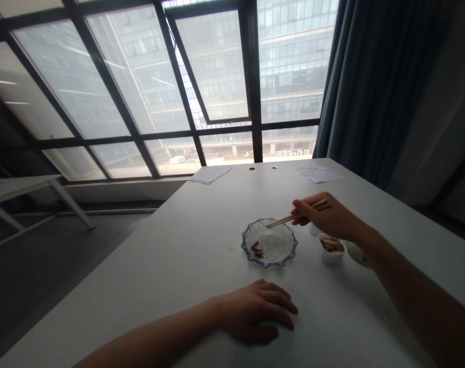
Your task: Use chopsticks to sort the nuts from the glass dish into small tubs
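My right hand (324, 212) grips a pair of wooden chopsticks (284, 221), their tips over the far rim of a clear glass bowl (269, 263) with a scalloped edge. Several small brown pieces (257, 249) lie at the left inside that bowl. Below my right wrist stands a small white cup (331, 257) holding tan and brown pieces (332, 244). A second white container (314, 229) is partly hidden behind my hand. Nearer the camera, my left hand (261, 312) rests on the table with its fingers spread, holding nothing.
A round, greenish-tan item (358, 254) is partly covered by my right forearm. Papers (209, 175) lie at the white table's (186, 245) far left, and more sheets (319, 173) at the far right. Beyond are windows and a dark curtain (366, 92). Another table (21, 185) stands left.
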Demonstrator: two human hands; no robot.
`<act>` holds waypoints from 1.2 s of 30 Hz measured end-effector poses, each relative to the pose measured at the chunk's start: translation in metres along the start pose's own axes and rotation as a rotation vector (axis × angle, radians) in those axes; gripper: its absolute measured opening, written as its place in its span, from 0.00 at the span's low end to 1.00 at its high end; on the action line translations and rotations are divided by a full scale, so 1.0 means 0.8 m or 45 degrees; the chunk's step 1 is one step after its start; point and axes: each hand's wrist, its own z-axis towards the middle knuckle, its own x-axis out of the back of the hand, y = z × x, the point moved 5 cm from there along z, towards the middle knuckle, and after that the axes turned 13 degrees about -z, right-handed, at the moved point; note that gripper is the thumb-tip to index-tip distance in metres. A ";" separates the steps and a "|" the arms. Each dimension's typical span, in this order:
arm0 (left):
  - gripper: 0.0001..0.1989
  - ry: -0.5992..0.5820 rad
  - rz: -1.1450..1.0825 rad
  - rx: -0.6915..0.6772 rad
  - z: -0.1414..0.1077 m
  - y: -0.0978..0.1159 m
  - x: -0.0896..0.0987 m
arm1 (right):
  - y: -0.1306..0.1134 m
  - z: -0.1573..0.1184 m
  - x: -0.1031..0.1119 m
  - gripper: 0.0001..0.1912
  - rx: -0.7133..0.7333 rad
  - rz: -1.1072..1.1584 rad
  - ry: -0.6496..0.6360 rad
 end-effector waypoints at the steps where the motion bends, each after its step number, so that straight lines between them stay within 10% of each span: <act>1: 0.17 -0.002 -0.002 0.002 0.000 0.000 0.000 | 0.006 -0.003 0.018 0.30 -0.066 0.007 0.098; 9: 0.17 -0.018 -0.003 0.039 0.002 0.004 0.002 | 0.042 -0.033 0.121 0.27 -0.418 -0.103 0.565; 22: 0.17 -0.007 -0.016 0.030 0.001 0.004 0.002 | 0.051 -0.028 0.119 0.26 -0.452 -0.148 0.508; 26: 0.17 -0.008 -0.013 0.036 0.001 0.004 0.002 | 0.033 -0.025 0.105 0.27 -0.290 -0.003 0.512; 36: 0.17 -0.019 0.006 0.023 0.001 0.003 0.002 | -0.029 -0.008 -0.017 0.23 0.166 -0.035 -0.185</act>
